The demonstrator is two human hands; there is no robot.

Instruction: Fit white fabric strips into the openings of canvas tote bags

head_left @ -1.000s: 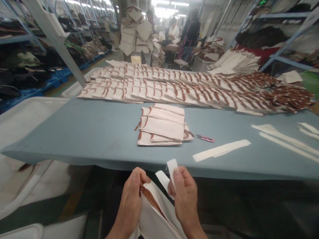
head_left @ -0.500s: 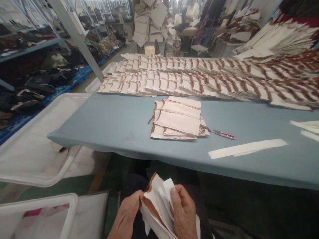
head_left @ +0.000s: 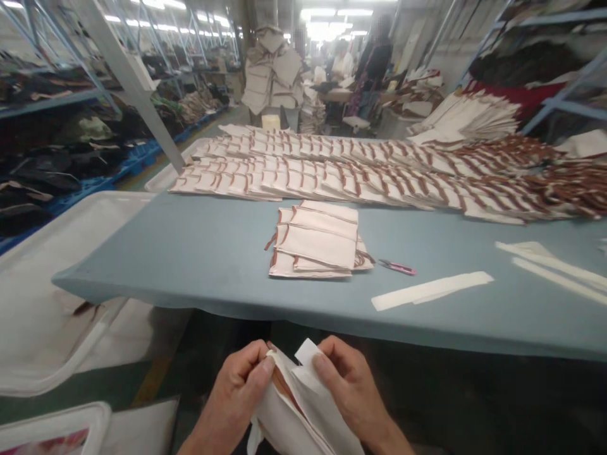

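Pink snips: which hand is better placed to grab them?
Likely the right hand: it's nearer the pink snips, though holding a white strip; the left hand, farther off, grips the cloth.

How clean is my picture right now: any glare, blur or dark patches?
Head view: ceiling lights blown out at top; head view: far background hazy, left shelves smeared towards the edge; head view: left hand, right hand, pale fabric and white strip fairly clear; head view: deep darkness beneath the table, right of the hands.

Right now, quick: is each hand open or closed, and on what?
Left hand: closed, pinching the cream cloth.
Right hand: closed, holding a white strip.
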